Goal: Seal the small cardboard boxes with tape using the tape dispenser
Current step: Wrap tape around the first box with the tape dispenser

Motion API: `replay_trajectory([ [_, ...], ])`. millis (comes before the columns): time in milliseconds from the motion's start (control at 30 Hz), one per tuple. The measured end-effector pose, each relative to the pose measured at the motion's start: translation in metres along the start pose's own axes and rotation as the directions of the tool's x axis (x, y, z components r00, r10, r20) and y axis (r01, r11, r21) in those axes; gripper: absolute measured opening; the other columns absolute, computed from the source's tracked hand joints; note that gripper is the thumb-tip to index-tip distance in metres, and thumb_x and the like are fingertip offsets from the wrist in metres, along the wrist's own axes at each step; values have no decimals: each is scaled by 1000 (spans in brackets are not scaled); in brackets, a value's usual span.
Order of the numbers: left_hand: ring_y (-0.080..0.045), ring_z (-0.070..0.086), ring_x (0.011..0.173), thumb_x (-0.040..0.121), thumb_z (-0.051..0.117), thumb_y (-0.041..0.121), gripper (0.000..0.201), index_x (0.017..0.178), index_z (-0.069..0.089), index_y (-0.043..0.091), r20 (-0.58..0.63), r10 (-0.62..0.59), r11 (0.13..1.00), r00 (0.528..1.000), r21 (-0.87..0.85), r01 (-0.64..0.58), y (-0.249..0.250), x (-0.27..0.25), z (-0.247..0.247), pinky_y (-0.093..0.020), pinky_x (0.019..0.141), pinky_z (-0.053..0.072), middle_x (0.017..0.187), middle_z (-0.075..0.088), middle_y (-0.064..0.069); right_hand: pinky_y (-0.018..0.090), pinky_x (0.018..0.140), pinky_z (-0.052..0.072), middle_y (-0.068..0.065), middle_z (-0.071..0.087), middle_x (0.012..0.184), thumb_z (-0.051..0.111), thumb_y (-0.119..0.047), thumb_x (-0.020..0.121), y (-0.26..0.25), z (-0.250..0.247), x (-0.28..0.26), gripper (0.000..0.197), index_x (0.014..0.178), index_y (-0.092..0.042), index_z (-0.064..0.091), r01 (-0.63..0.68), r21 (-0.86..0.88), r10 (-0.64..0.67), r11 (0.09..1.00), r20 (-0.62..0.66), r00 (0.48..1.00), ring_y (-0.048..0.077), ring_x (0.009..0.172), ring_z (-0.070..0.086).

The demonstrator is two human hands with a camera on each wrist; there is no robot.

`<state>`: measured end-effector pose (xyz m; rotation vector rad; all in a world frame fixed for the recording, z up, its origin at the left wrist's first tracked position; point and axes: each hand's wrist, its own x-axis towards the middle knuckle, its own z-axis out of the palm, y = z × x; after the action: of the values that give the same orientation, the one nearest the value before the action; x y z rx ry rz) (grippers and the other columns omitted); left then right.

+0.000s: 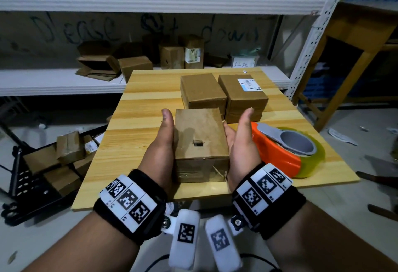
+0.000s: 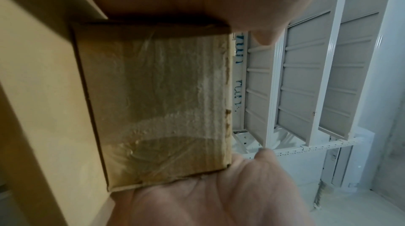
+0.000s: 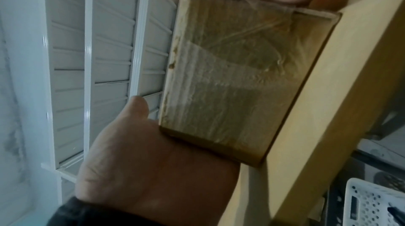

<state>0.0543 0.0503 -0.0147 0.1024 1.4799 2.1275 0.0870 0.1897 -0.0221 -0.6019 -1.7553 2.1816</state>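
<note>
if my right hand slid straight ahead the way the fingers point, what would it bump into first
Probably the labelled box at the back right of the table. The right hand lies flat against the near box, thumb pointing at that box's near face; depth is hard to judge.

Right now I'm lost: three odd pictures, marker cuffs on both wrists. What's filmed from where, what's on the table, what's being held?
No machine here: a person's bare hands wearing marker cuffs. The wide picture comes from a head camera; the other two from cameras on each wrist, looking along the palm. The left hand and right hand press a small cardboard box between them, thumbs straight. Its near end already carries clear tape. On the wooden table lie two more boxes and an orange tape dispenser, untouched, right of the right hand.
</note>
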Motion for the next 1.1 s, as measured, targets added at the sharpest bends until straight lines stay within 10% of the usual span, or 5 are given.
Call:
replay_trajectory([
  [100, -42, 72, 112, 88, 50, 83, 79, 130, 70, 20, -35, 38, 997, 999, 69, -35, -2, 3, 4, -63, 104, 51, 121, 76, -18, 51, 118, 43, 0, 59, 151, 51, -78, 88, 2, 3, 0, 83, 154, -28, 48, 3, -102, 7, 995, 90, 996, 24, 138, 57],
  [533, -28, 76, 83, 103, 63, 24, 20, 107, 72, 7, -207, 152, 952, 966, 293, -87, 0, 15, -2, -41, 79, 61, 93, 80, -15, 55, 93, 61, 4, 78, 111, 58, -32, 102, 4, 3, 6, 30, 130, -27, 67, -66, -109, 73, 992, 58, 996, 29, 101, 76],
  [700, -30, 74, 103, 107, 47, 53, 47, 111, 71, 13, -207, 128, 970, 970, 230, -79, -5, 10, -5, -49, 97, 57, 119, 75, -20, 20, 88, 59, 1, 67, 135, 52, -30, 109, 2, -6, 1, 40, 146, -17, 57, -60, -101, 65, 993, 42, 997, 9, 101, 70],
  [900, -36, 74, 112, 96, 28, 79, 81, 129, 68, 16, -27, -42, 999, 999, 20, 42, 5, -4, -1, -53, 101, 52, 120, 76, -19, 55, 118, 40, -4, 71, 135, 48, -112, 29, 10, -11, 7, 109, 119, -53, 66, -216, -37, 219, 976, 119, 968, 25, 133, 61],
  [1100, -49, 67, 117, 84, 79, 37, 75, 151, 49, 20, -6, -67, 992, 998, -105, 66, 7, -6, -6, -66, 94, 54, 137, 63, -25, 53, 126, 30, 5, 47, 161, 38, -112, 48, -14, -27, -4, 138, 156, -25, 45, 75, -183, -77, 980, -3, 997, 26, 149, 43],
])
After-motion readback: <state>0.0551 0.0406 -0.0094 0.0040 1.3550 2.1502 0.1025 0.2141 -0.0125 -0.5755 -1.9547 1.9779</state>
